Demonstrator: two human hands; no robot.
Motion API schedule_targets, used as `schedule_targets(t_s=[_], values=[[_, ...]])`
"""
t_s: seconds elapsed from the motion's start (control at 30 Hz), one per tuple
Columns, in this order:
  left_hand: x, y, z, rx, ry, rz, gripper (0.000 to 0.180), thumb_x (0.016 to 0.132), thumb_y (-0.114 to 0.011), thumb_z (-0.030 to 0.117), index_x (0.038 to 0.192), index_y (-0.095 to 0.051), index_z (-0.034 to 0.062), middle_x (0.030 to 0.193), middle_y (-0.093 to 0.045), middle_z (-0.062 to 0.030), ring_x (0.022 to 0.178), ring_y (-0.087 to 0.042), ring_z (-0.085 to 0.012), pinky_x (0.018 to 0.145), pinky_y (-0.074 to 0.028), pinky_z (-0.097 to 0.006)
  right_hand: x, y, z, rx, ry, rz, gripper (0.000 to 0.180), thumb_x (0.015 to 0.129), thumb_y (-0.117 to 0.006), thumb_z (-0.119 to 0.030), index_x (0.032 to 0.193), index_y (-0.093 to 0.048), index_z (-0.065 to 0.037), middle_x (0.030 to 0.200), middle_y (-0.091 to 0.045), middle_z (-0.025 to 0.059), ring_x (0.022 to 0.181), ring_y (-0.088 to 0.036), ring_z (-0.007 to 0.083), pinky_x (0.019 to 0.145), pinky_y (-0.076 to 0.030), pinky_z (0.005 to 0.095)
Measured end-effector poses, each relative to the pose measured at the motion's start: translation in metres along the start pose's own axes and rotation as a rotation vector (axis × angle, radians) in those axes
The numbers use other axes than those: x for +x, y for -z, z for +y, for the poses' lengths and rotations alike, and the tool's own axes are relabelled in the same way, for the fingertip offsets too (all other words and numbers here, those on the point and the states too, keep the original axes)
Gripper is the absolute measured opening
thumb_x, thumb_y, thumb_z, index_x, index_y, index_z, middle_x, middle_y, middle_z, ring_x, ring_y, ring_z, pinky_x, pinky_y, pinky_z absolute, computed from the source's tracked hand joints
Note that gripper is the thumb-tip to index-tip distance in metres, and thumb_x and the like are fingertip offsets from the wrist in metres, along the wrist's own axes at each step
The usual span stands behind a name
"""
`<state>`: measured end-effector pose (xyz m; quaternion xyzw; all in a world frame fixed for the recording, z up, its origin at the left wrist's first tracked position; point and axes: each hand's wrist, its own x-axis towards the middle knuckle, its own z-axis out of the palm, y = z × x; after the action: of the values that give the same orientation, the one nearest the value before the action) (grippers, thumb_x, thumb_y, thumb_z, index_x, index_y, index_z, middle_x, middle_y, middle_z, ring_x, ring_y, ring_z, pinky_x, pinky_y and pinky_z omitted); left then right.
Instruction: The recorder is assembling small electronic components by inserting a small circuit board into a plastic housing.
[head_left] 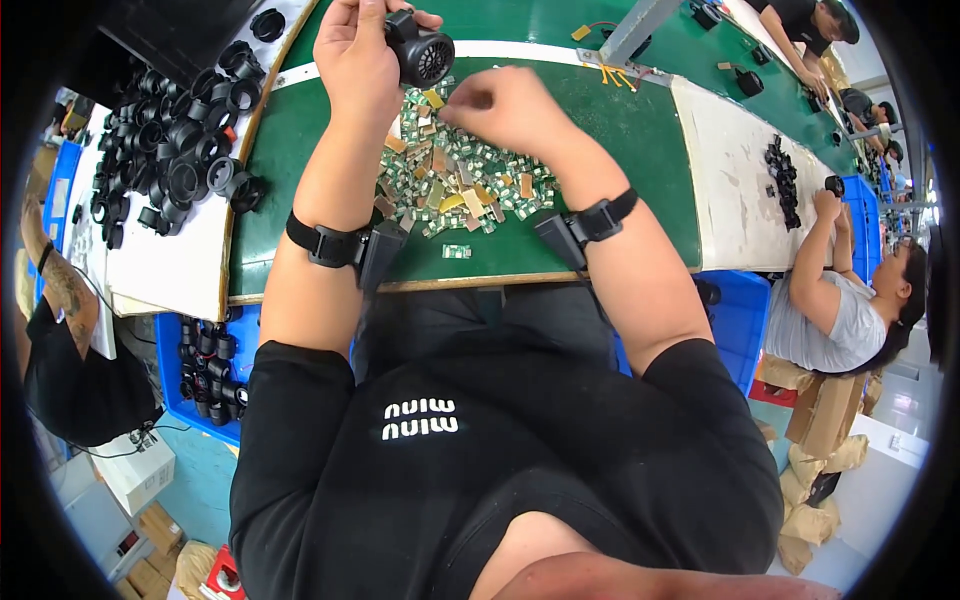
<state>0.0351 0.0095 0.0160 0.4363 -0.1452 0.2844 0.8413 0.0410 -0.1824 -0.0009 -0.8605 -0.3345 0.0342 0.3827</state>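
1. Black housing w/ round grille (428, 58) is up near the top of view, clamped in your L hand (358, 50), thumb & fingers round it.
2. Your R hand (512, 108) is over the upper R part of the board pile (455, 180), fingertips curled in by the thumb; blurred, so can't tell if they pinch a pc.
3. Room: green tabletop (645, 190) shows R of your forearm, up to the white panel (725, 190). Narrower strip L of your L forearm, w/ black rings (180, 140) lapping its border.
4. Table's front edge (490, 279) is near your wrists; one lone board (456, 251) lies just inside it, b/w them.
5. Hidden/cut: top of L hand clipped by the view; housing's far side unseen; pile's sides run up to both forearms, so can't tell its full spread; R blue bin (742, 325) partly behind your arm.
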Motion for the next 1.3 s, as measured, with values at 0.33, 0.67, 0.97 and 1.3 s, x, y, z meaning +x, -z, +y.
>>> schedule_targets(t_s=[0.33, 0.67, 0.97, 1.3], values=[[-0.017, -0.014, -0.008, 0.337, 0.104, -0.024, 0.022, 0.107, -0.059, 0.017, 0.117, -0.057, -0.0021, 0.068, -0.060, -0.0057, 0.071, -0.075, -0.0270, 0.067, -0.059, -0.035, -0.009, 0.003, 0.016, -0.290, 0.086, -0.047, 0.013, 0.085, -0.073, -0.015, 0.093, -0.080, -0.008, 0.101, -0.069, 0.0134, 0.100, -0.068, 0.0354, 0.084, -0.056, 0.0474], [-0.035, -0.036, 0.001, 0.559, 0.182, -0.156, 0.018, 0.104, -0.063, 0.011, 0.109, -0.068, -0.0053, 0.068, -0.061, -0.0018, 0.068, -0.070, -0.0149, 0.061, -0.055, -0.029, -0.007, 0.060, 0.006, 0.463, 0.024, 0.332, 0.012, 0.089, -0.079, -0.011, 0.097, -0.081, -0.002, 0.077, -0.074, 0.0019, 0.072, -0.069, 0.0071, 0.061, -0.052, 0.0235], [-0.044, -0.043, 0.003, 0.883, 0.147, -0.296, 0.017, 0.102, -0.068, 0.012, 0.108, -0.074, -0.0024, 0.076, -0.070, -0.0003, 0.068, -0.061, -0.0034, 0.060, -0.043, -0.019, -0.011, 0.066, -0.006, 0.729, 0.023, 0.276, 0.009, 0.093, -0.074, -0.006, 0.096, -0.075, 0.002, 0.079, -0.072, 0.0028, 0.061, -0.062, 0.0062, 0.056, -0.049, 0.0213], [-0.044, -0.040, -0.002, 0.866, 0.080, -0.311, 0.016, 0.100, -0.069, 0.018, 0.104, -0.076, 0.0046, 0.065, -0.065, 0.0004, 0.058, -0.056, -0.0043, 0.054, -0.043, -0.024, -0.014, 0.067, -0.009, 0.658, 0.072, 0.312, 0.007, 0.093, -0.074, -0.005, 0.090, -0.075, 0.001, 0.075, -0.070, 0.0009, 0.062, -0.061, 0.0049, 0.055, -0.046, 0.0200]])
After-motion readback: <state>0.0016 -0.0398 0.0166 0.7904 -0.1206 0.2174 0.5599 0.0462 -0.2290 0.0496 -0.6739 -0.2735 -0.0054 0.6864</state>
